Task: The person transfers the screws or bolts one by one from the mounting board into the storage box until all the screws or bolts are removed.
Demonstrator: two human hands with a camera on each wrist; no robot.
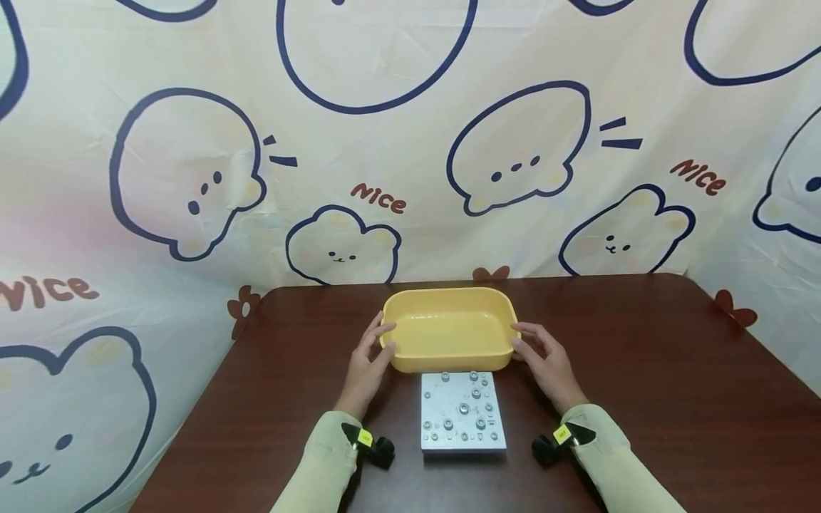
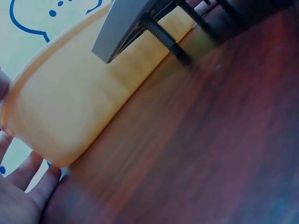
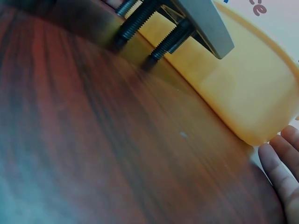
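Currently, left hand and right hand grip the left and right ends of the yellow tray, far on the brown surface, just beyond the metal plate.

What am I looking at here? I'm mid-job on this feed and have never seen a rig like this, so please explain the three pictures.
There's no machine arm: a person is working with bare hands. The wide picture comes from a camera worn on the head, looking forward and down. The other two come from the cameras on the wrists, so each shows one hand's work close up.

On the brown table stands a silver plate studded with bolt heads; the wrist views show threaded legs beneath it. Beyond the plate, the left hand and right hand hold a yellow tray by its two ends. Behind hangs a cartoon-printed cloth.
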